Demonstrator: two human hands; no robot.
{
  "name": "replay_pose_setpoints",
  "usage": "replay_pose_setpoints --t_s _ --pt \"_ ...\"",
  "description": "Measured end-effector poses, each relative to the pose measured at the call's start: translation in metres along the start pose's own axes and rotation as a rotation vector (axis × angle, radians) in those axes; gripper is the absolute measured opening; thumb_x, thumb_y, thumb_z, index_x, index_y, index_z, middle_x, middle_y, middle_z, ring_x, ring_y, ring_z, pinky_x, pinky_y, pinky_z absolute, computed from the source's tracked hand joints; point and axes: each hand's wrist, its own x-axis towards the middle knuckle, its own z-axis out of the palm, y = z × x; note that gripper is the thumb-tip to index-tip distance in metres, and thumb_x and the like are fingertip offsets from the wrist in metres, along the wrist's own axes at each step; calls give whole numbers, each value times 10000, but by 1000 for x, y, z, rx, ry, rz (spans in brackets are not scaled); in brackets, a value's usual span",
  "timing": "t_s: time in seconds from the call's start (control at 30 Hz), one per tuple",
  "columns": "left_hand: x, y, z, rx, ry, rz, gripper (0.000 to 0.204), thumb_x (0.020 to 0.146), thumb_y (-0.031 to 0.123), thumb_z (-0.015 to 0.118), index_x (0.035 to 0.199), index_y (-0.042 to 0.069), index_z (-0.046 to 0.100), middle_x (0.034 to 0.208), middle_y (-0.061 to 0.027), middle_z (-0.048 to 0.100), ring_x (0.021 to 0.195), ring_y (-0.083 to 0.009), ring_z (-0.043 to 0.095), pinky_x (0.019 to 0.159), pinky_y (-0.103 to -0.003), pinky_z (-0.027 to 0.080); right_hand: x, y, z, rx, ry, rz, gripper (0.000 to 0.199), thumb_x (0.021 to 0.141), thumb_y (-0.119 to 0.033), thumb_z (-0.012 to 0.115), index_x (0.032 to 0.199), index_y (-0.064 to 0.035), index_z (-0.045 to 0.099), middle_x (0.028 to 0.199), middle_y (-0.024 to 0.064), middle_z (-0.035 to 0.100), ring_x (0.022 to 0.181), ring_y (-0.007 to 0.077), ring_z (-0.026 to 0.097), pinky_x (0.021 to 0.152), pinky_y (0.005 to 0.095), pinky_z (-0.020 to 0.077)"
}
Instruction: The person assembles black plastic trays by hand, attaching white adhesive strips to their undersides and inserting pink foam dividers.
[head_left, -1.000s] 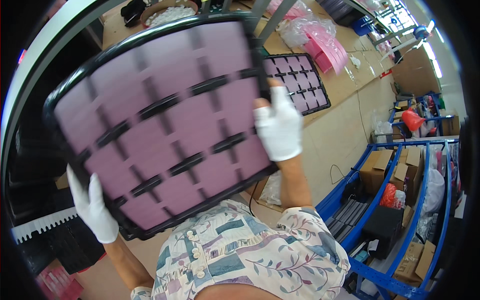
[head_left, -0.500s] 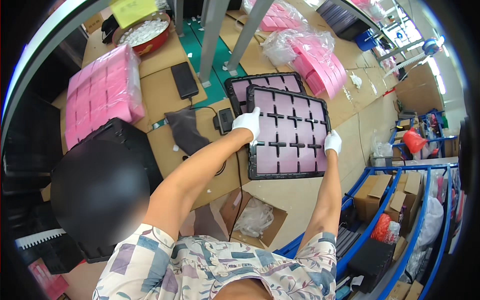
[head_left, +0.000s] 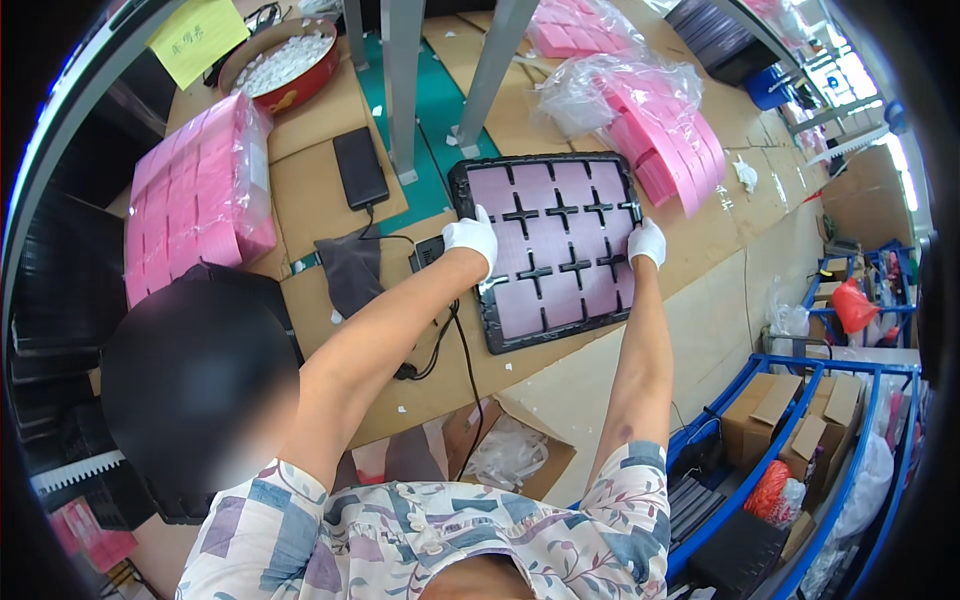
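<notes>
Between my two white-gloved hands is a black-framed tray (head_left: 549,236) with pale purple panels and black cross-shaped dividers. My left hand (head_left: 472,243) grips its left edge, thumb lying over the rim. On the opposite edge, my right hand (head_left: 647,242) is closed around the frame. The tray lies over the cardboard-covered table (head_left: 420,345), its near edge by the table's front edge. Whatever is beneath the tray is hidden. Just left of my left hand are a small black adapter (head_left: 427,252) and a dark grey cloth (head_left: 350,272).
Pink foam sheets in clear plastic (head_left: 195,195) stand at the left; more pink sheets (head_left: 665,150) lie at the right. A red bowl of white pieces (head_left: 285,68) sits behind. Grey metal posts (head_left: 403,90) rise from the table. A blue rack (head_left: 800,365) with boxes stands at the right.
The tray has moved away from me and slightly left, now covering the second tray that showed behind it. Both hands moved with it, still gripping its edges.
</notes>
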Motion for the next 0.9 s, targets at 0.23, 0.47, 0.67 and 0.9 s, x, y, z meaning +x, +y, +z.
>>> replay_pose_setpoints --t_s 0.23,0.47,0.67,0.9 --pt "-3 17 -1 41 -25 7 877 788 137 664 1494 -114 208 1073 -206 684 922 -293 695 713 -425 545 15 16 -1 -13 29 -27 251 919 -261 543 1044 -101 690 1016 214 688 990 403 653 854 477 516" --pt "-7 -15 -5 63 5 17 850 783 214 692 1452 -128 296 1088 -172 688 989 -281 685 731 -470 528 27 -26 24 37 72 60 258 827 -209 574 1005 -73 701 1028 216 692 994 411 656 861 486 515" --pt "-188 5 -84 85 562 467 177 708 178 630 788 47 719 727 -95 633 655 -250 577 598 -437 437 13 -35 2 380 607 -426 352 980 -235 533 1178 43 621 1149 214 658 1022 351 627 929 412 479" --pt "-475 -171 -72 -432 1277 -118 139 825 122 619 932 48 668 829 -90 651 732 -246 651 667 -369 527 -232 -290 -152 1162 -102 -996 199 955 -14 561 1126 31 652 1104 102 688 1010 171 645 940 319 499"
